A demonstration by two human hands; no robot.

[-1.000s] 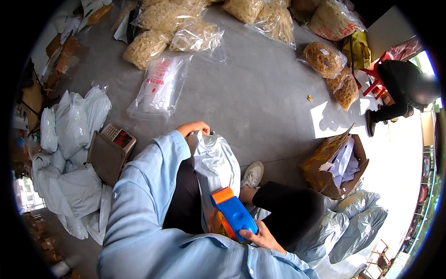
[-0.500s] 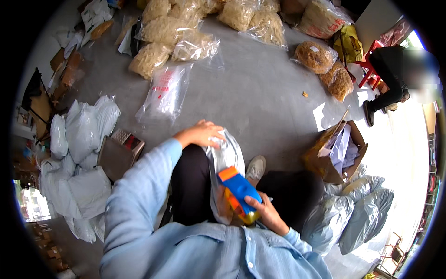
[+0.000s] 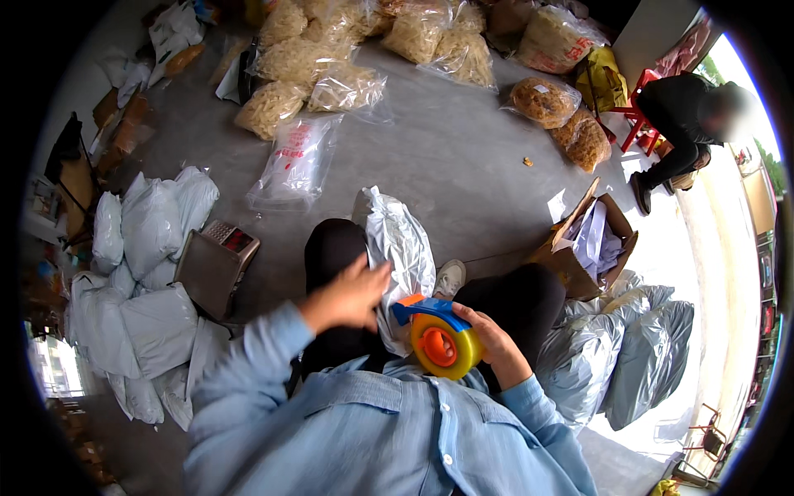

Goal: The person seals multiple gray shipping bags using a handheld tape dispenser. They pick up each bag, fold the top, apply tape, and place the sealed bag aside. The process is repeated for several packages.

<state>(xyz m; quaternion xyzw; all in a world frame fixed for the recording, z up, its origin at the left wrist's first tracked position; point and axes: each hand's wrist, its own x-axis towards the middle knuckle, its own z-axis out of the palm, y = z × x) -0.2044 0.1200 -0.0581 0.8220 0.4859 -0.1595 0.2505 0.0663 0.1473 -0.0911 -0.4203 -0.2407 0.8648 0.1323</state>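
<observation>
A silver-grey plastic mailing bag (image 3: 401, 244) stands between my knees. My left hand (image 3: 351, 296), slightly blurred, hovers at its near left side with the fingers spread. Whether the fingertips touch the plastic, I cannot tell. My right hand (image 3: 496, 341) grips a blue tape dispenser (image 3: 457, 316) with an orange front end. On it sits a thick yellow roll of tape around an orange hub, facing up toward me. The dispenser's front end is right by the bag's lower part.
Grey filled mailing bags (image 3: 149, 322) lie heaped at left beside a scale (image 3: 217, 273); more bags (image 3: 645, 364) lie at right. A cardboard box (image 3: 585, 248) holds papers. Ahead lie a clear plastic pack (image 3: 296, 165) and bags of pale dried food (image 3: 331, 66). A person (image 3: 682, 124) sits far right.
My left hand has come off the bag's top and moved down toward me. The tape dispenser has turned in my right hand, so the yellow roll now shows.
</observation>
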